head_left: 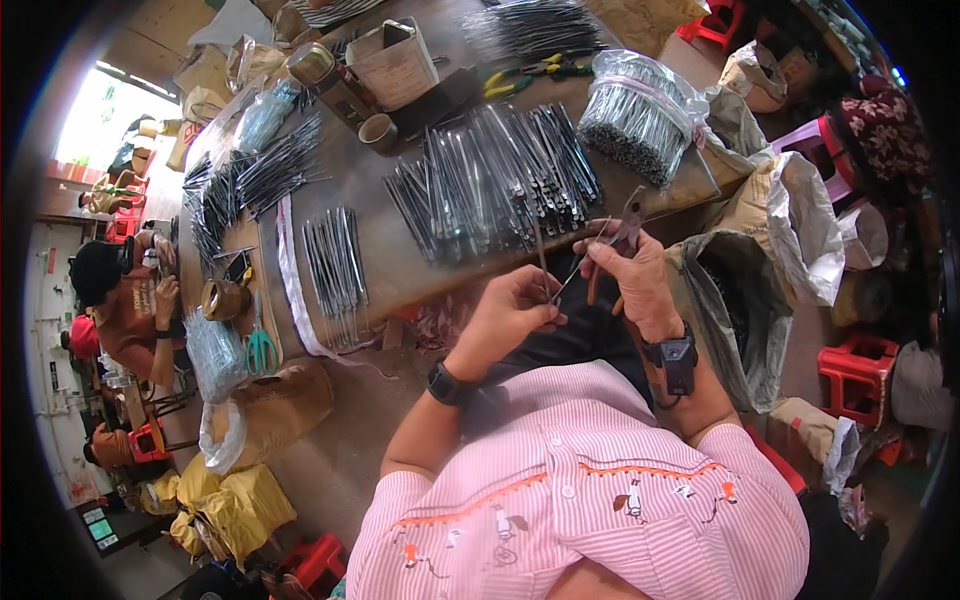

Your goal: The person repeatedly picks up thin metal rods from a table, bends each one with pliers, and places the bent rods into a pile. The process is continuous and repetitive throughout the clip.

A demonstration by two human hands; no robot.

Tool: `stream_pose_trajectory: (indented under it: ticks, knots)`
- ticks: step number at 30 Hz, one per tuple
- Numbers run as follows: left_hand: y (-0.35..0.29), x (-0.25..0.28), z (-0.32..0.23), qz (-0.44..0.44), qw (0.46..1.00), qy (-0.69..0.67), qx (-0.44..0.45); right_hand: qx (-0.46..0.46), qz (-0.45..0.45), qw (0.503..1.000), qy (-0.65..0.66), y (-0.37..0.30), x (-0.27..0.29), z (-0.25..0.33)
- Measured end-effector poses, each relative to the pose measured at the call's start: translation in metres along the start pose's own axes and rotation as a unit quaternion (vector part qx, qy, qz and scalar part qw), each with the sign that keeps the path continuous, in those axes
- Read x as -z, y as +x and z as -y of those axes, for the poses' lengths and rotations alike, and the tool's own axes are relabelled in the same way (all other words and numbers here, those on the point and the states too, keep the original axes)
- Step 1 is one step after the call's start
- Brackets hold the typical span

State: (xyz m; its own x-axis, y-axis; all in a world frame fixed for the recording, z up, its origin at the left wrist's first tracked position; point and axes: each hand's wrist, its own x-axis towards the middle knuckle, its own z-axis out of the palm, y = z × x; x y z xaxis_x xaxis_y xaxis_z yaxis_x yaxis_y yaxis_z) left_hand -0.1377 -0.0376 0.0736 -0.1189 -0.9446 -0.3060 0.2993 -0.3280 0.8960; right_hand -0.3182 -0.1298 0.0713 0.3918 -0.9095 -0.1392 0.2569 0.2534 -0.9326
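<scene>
At the near edge of the table, my left hand (512, 312) is closed in a pinch on a thin metal strip (541, 245) that stands up from the fingers. My right hand (640, 278) is wrapped round a pair of pliers (630, 222), jaws pointing up and away, the handles coming out below the palm. Its fingertips meet a second thin strip or wire end close to the left fingers; which hand bears it I cannot tell. Just beyond lies a wide row of dark shiny metal strips (490, 180), with a smaller row of strips (335, 262) to its left.
A plastic-wrapped bundle of strips (640, 115) stands at the far right of the table (390, 290). Pliers with yellow handles (507, 83), a cardboard box (393, 62) and teal scissors (261, 345) lie about. An open sack (740, 310) stands right. Another person (130, 310) sits left.
</scene>
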Motion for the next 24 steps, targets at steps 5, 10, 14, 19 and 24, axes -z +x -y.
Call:
stream_pose_trajectory:
  ticks: [5, 10, 14, 19, 24]
  knots:
    - [-0.005, -0.003, -0.009, 0.056, 0.996, 0.012, 0.063, -0.074, 0.036, 0.997, 0.003, -0.002, 0.006, -0.004]
    - [-0.007, -0.01, -0.008, 0.048, 0.996, -0.067, 0.012, -0.057, 0.014, 0.998, 0.013, -0.004, 0.002, -0.007]
    - [-0.003, -0.011, -0.003, 0.017, 0.977, -0.197, 0.075, -0.016, 0.007, 0.999, -0.031, -0.007, -0.001, -0.006]
    - [0.006, -0.012, 0.015, -0.024, 0.962, -0.243, 0.125, 0.015, 0.002, 0.996, -0.084, -0.011, -0.005, -0.009]
    - [0.011, -0.017, 0.028, -0.025, 0.97, -0.232, 0.061, -0.013, -0.009, 0.998, -0.069, -0.015, -0.005, -0.008]
